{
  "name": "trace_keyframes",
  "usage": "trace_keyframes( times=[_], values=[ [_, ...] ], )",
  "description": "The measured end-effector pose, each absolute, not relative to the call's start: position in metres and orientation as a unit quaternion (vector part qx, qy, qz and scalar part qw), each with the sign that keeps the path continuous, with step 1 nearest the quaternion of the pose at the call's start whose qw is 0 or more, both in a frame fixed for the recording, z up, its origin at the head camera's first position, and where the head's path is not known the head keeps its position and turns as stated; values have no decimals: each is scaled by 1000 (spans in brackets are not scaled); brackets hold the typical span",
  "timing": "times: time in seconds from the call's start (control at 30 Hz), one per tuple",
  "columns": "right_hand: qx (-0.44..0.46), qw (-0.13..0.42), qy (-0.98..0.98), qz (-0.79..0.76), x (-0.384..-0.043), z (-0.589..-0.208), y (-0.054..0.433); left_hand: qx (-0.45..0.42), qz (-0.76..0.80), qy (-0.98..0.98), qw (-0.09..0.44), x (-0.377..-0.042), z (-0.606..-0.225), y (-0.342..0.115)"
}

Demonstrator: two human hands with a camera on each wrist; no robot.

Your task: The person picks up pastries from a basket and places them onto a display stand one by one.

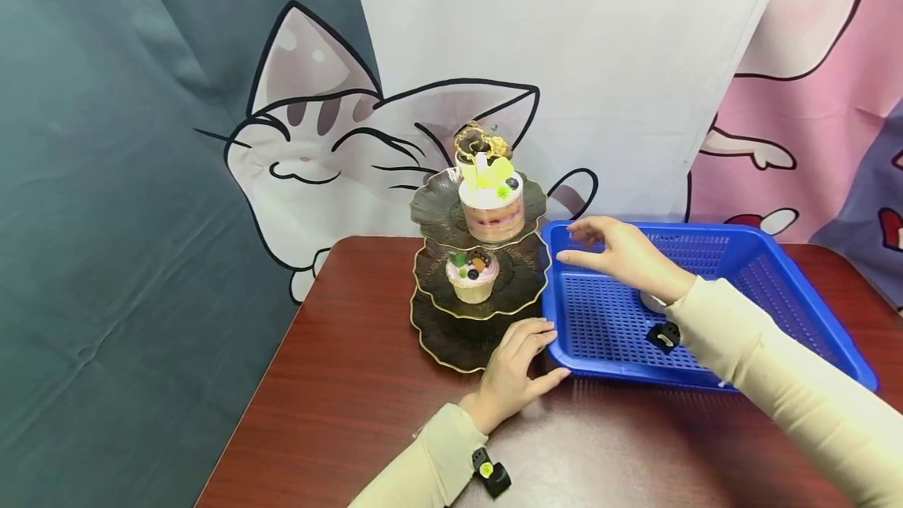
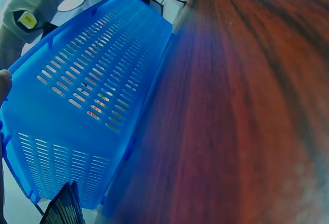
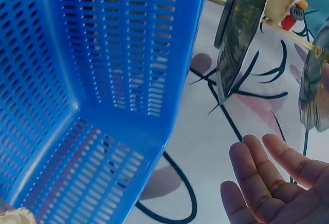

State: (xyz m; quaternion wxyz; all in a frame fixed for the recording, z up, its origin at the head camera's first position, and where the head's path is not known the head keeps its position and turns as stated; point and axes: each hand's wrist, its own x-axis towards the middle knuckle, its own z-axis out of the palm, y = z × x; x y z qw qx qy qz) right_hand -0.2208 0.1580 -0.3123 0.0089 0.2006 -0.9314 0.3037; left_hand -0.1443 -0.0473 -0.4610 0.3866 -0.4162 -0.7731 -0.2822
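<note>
My left hand (image 1: 513,367) touches the near left corner of the blue plastic basket (image 1: 783,257) with its fingers spread along the rim. Over the basket's left side my right hand (image 1: 614,251) is raised with nothing in it, the fingers loosely bent toward the tiered stand (image 1: 430,281). That stand has three dark, gold-edged scalloped plates. Its top plate bears a layered dessert cup (image 1: 494,218) with yellow and green topping, and a chocolate-topped dessert (image 1: 474,146) behind it. On the middle plate sits a pink-topped cupcake (image 1: 472,281).
A pale object (image 1: 652,303) lies in the basket, mostly hidden by the right wrist. Both stand and basket are on a reddish wooden table (image 1: 317,382). Behind them hangs a cloth (image 1: 564,14) printed with cartoon cats.
</note>
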Motion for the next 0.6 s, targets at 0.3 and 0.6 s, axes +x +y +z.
trace_keyframes(
  times=[0.3,0.6],
  values=[
    [180,3,-935,307,-220,-313,178,-420,-287,-769,388,-145,-463,-49],
    [162,8,-942,293,-227,-322,203,-421,-286,-766,392,-145,-463,-47]
  ],
)
